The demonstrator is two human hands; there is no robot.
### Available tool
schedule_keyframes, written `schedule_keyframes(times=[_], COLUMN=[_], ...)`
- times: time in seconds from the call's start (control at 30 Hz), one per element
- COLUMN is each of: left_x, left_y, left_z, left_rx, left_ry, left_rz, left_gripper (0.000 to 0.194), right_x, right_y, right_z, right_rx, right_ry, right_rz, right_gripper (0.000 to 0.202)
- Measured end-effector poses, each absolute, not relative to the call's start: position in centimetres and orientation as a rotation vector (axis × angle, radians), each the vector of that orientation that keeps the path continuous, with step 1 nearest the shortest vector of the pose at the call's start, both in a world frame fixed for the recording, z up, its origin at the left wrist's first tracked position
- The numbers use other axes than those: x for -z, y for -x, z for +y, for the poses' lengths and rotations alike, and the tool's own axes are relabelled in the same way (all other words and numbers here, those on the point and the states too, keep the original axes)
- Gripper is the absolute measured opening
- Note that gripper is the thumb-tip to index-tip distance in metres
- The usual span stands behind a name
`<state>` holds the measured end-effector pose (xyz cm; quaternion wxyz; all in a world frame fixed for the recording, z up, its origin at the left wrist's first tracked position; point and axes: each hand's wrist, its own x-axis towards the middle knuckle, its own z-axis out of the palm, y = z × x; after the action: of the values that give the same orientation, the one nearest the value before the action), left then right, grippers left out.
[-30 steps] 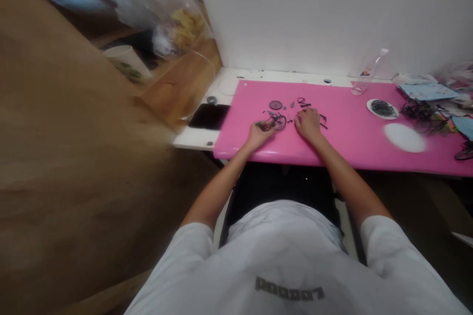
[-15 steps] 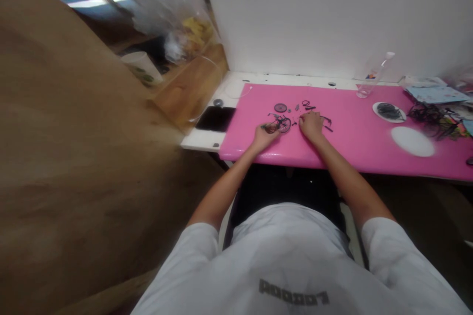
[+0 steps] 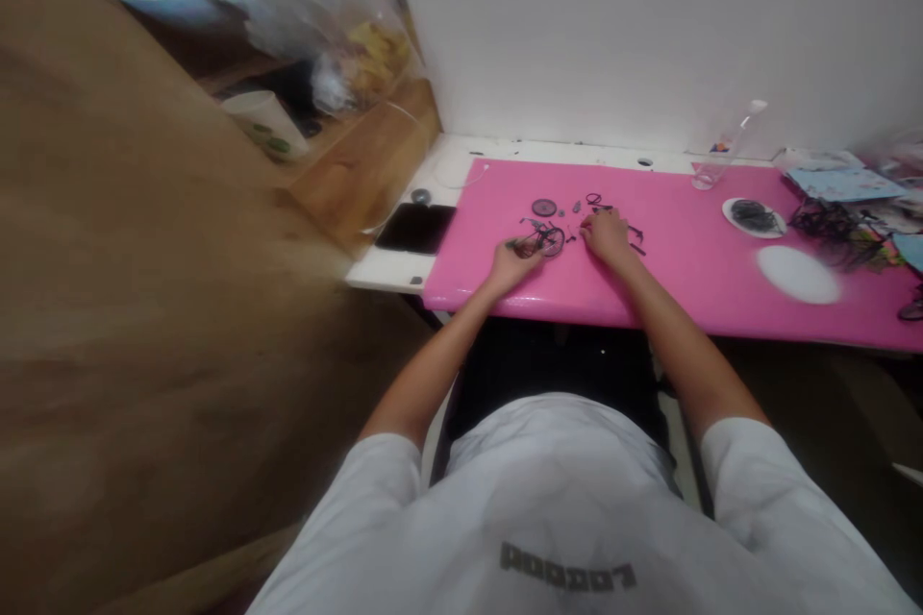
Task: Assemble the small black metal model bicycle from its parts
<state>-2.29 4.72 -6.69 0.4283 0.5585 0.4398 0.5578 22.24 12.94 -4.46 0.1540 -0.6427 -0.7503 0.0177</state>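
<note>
My left hand (image 3: pixel 513 266) is closed on a small black model bicycle (image 3: pixel 549 241) over the pink mat (image 3: pixel 685 259). To its right, my right hand (image 3: pixel 604 234) is low over the mat with its fingers pinched together; what they hold, if anything, is too small to tell. Above the bicycle lies a loose dark wheel (image 3: pixel 543 208). Tiny dark parts lie between the hands, and a black ring-shaped part (image 3: pixel 593 199) is just beyond my right hand. Thin black pieces (image 3: pixel 636 233) rest to the right of that hand.
At the right are a clear bottle (image 3: pixel 728 149), a white plate of black parts (image 3: pixel 754 217), a white oval (image 3: pixel 799 274) and a tangled black pile (image 3: pixel 829 229). A black flat object (image 3: pixel 416 228) lies left, near a wooden box (image 3: pixel 367 154).
The whole view has shifted slightly. My left hand still holds the bicycle, and my right hand has barely moved beside the small parts.
</note>
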Motion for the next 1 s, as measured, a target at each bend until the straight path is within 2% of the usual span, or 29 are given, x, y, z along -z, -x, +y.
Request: schedule_keyframes(times=[0.3,0.47,0.63,1.0], left_x=[7.3,7.1,6.7,6.7], left_y=[2.5,2.6,2.6,3.0], left_z=[5.1,5.1,4.8,4.7], left_rx=[-1.382,-1.371,-1.368,-1.301], left_ry=[-1.418,-1.419,-1.439,-1.507], left_rz=[1.054,1.048,1.082,1.075], left_gripper=[0.027,0.029,0.029,0.038], right_x=[3.6,4.1,5.4,6.7], right_y=[-21.8,-20.3,-19.0,-19.1], right_z=[10.7,6.7,3.9,3.8], right_rx=[-0.048,-0.261,-0.654,-0.557], right_ry=[1.645,1.433,1.251,1.103], right_rz=[-2.029,-1.875,-1.701,-1.626], right_gripper=[0.022,0.026,0.036,0.024])
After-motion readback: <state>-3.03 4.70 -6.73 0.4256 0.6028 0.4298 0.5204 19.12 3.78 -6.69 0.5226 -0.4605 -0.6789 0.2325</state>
